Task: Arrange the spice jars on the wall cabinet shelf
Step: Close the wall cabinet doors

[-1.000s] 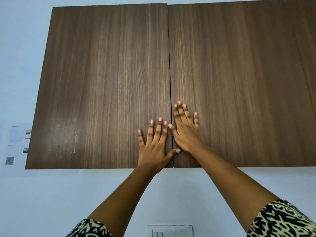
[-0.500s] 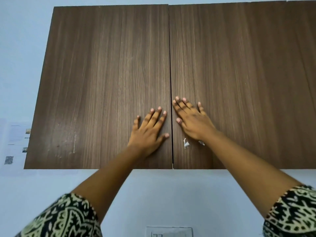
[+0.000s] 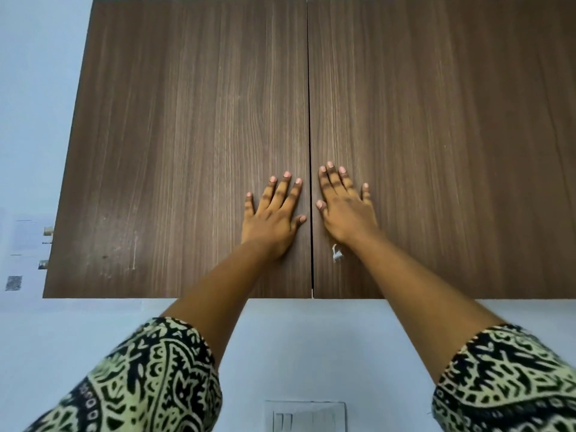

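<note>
A dark wood wall cabinet fills the upper view, both doors closed with a thin seam between them. My left hand lies flat on the left door, fingers straight and spread, just left of the seam. My right hand lies flat on the right door, just right of the seam. Neither hand holds anything. No spice jars or shelf show; the doors hide the cabinet's inside. A small white scrap sticks to the right door below my right wrist.
Pale blue wall surrounds the cabinet. A white switch plate sits on the wall below, between my arms. Papers with a QR code hang at the left edge beside the cabinet.
Both hands have slid a little upward on the doors and my arms have stretched further out; the white scrap below my right wrist has come into sight. The doors stay closed.
</note>
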